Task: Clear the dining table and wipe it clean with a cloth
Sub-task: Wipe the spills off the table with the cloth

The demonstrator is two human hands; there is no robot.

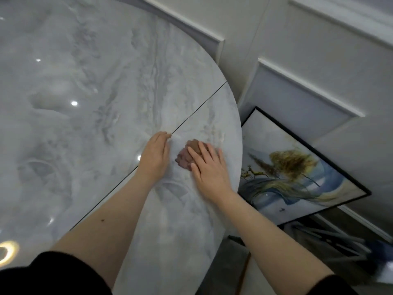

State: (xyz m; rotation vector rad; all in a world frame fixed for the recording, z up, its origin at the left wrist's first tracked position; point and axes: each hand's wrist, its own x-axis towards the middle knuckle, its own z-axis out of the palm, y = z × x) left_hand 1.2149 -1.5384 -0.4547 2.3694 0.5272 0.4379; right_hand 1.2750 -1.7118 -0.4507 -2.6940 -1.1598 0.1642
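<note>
The dining table [89,107] is a glossy grey marble top with a rounded right edge and a thin dark seam running diagonally across it. A small brown cloth [187,155] lies bunched on the table near that edge. My right hand [209,169] presses flat on the cloth with straight fingers, covering its lower right part. Just left of the cloth, my left hand [155,155] rests flat on the bare marble beside the seam, fingers straight and together.
A framed painting [297,173] leans against the white panelled wall [308,67] right of the table, close to its edge. Grey metal legs or rods [331,239] lie on the floor at the lower right.
</note>
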